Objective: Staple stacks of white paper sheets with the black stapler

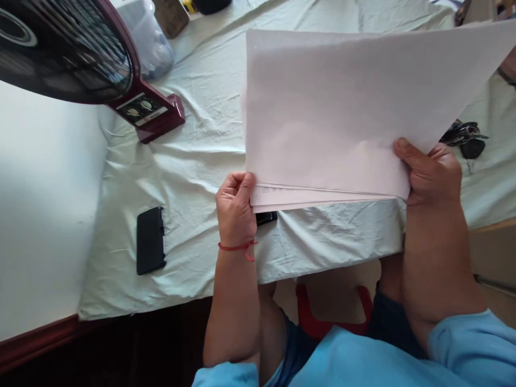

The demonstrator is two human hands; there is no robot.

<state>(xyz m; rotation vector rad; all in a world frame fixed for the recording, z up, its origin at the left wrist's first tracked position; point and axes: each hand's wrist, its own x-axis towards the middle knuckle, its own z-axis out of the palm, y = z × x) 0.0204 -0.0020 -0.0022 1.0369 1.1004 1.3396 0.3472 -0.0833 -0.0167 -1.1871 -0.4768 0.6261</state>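
Several white paper sheets [322, 113] are held up in front of me, above the table. My left hand [237, 207] pinches their near left corner between thumb and fingers. On the right, my right hand [433, 172] grips the near right part, its thumb lying on top and the fingers hidden beneath. The top sheet looks blank, while a lower one shows a strip of printed text along the near edge. The sheets bend upward at the far right. A dark object [266, 217] pokes out below them beside my left wrist, mostly hidden.
A dark red fan [161, 115] stands at the left beside a clear plastic bag [151, 48]. A black phone-like case [150, 241] lies on the pale green tablecloth [193, 161]. Keys [467, 134] lie beyond my right hand. A red stool [306, 312] shows below the table edge.
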